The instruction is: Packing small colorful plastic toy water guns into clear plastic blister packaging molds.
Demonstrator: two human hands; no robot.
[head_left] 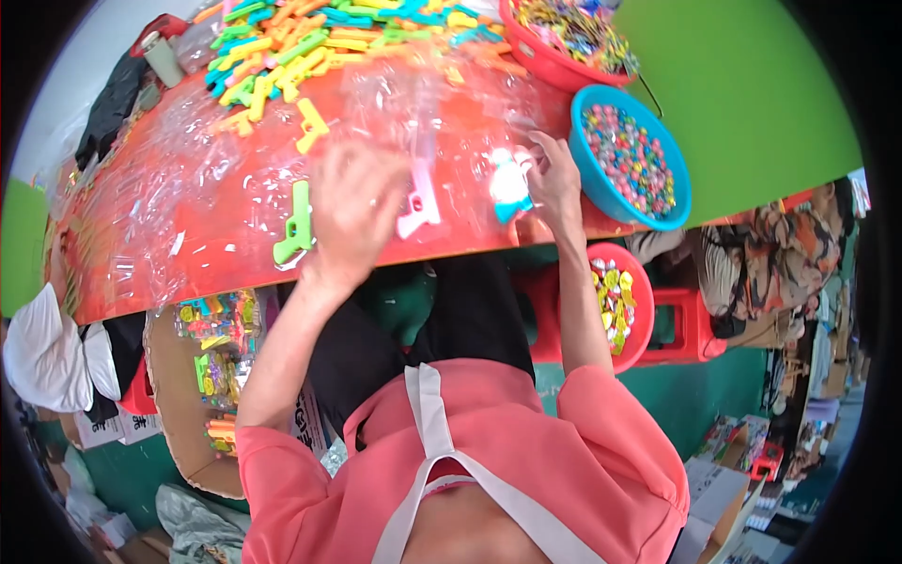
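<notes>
Blurred by motion, my left hand (357, 202) hovers over the red table between a light green toy gun (297, 226) and a pink toy gun (420, 204); its fingers are too smeared to read. My right hand (556, 179) is at a blue toy gun (508, 199) that partly disappears under a bright glare. The fingers of that hand are bent and somewhat apart, and no firm hold shows. Clear plastic bags (385, 89) lie across the table beyond the hands. A yellow toy gun (310, 125) lies farther back on the left.
A heap of colourful toy guns (291, 47) covers the far side. On the right stand a blue basin (683, 193) of small beads or candies and a red basin (554, 73) of wrapped pieces. Below the table are a pink tub (642, 291), a red stool (691, 324) and a carton (178, 414).
</notes>
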